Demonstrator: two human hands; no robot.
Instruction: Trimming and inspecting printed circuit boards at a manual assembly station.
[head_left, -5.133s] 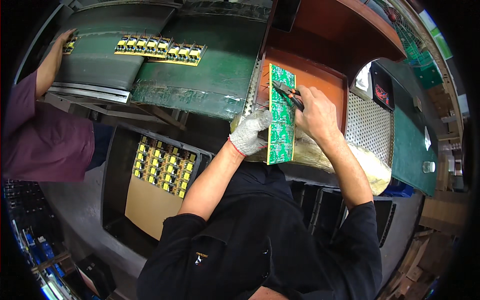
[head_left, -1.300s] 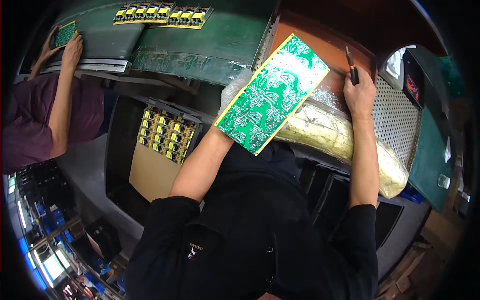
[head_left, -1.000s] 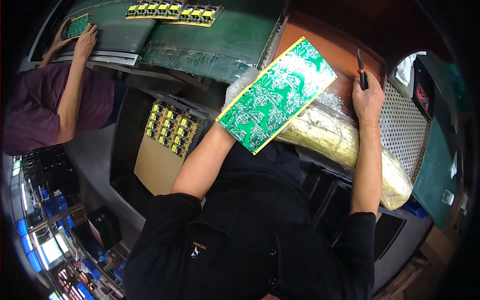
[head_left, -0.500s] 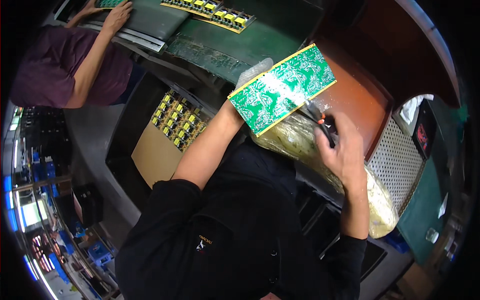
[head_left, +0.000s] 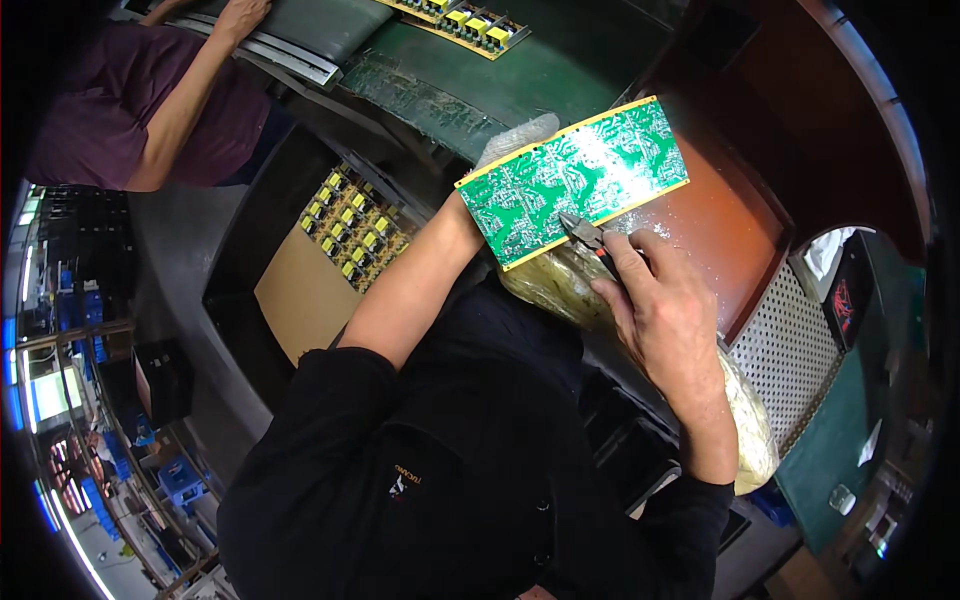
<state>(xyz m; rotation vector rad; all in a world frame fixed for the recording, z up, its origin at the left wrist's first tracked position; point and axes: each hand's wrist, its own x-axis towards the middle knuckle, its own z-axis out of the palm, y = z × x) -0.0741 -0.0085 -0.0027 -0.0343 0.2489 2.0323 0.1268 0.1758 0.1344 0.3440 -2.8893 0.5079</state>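
Observation:
My left hand (head_left: 512, 140), in a grey glove, holds a long circuit board (head_left: 535, 195) from behind; most of its fingers are hidden by the board. The board is tilted toward me, green solder side showing, with yellow strips along its long edges. My bare right hand (head_left: 668, 312) is closed around a pair of side cutters (head_left: 584, 233) with dark and orange handles. Their jaws lie over the lower edge of the board, near its middle. Whether the tips grip anything is too small to tell.
An orange-brown tray (head_left: 735, 215) holds small bright scraps, beside a perforated plate (head_left: 785, 335). Plastic-wrapped padding (head_left: 555, 285) lies below the board. At left, a black bin contains component boards (head_left: 350, 225) and cardboard (head_left: 305, 290). More boards (head_left: 470, 25) rest on the green bench near a co-worker's arm (head_left: 185, 110).
The cutters have moved left and slightly down, from beside the board's lower edge onto its face. My right hand has followed, and the board has turned slightly flatter.

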